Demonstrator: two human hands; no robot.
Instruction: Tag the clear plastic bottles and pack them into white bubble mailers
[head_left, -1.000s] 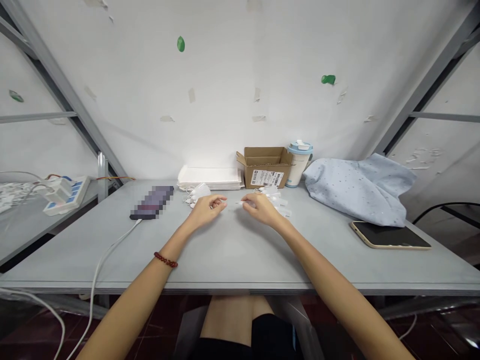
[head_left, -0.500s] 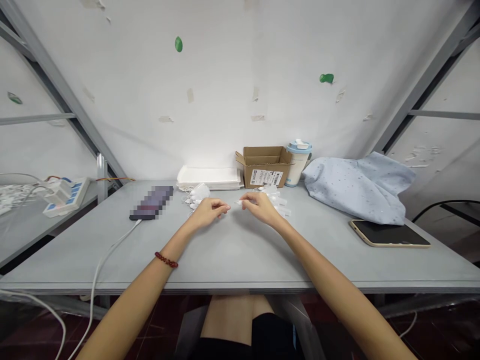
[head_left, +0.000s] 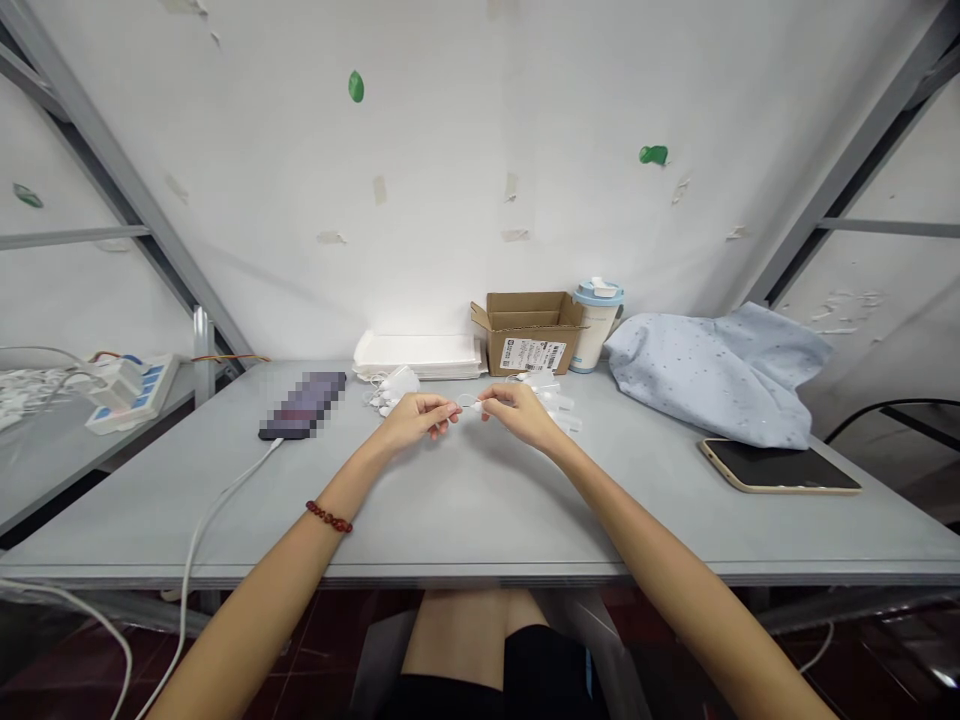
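Two bare hands meet over the middle of the worktop (head_left: 495, 520) in the head view. Between them I see a small white piece (head_left: 475, 406). The right hand (head_left: 517, 412) pinches its near end; the left hand (head_left: 420, 418) has thumb and forefinger pressed together at its thin tip, though whether they grip it I cannot tell. More white pieces (head_left: 401, 383) lie just beyond the left hand, with others (head_left: 564, 412) beside the right, before an open cardboard box (head_left: 525, 306).
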